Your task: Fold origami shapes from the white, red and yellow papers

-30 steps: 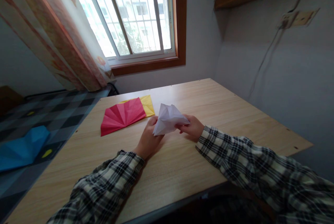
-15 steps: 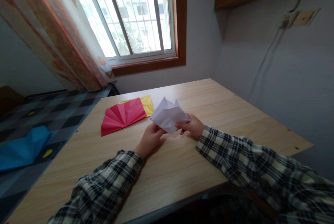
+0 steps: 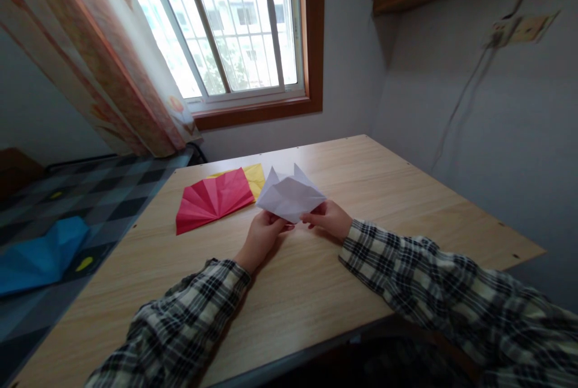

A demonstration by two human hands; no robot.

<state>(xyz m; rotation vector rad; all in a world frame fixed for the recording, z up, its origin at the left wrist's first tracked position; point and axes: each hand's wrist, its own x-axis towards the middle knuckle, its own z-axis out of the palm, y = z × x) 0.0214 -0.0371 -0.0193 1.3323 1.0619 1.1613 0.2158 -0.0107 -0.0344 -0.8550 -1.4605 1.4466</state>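
Both grips clamp my white paper, left hand and right hand, above the counter; red paper at ten o'clock.

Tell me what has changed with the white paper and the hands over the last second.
The white folded paper has been lifted off the table and opened flatter, two points now sticking up at its far edge. The left hand shifted from lying under its side to pinching its near corner; the right hand kept its grip. The red pleated paper and yellow paper have not moved.
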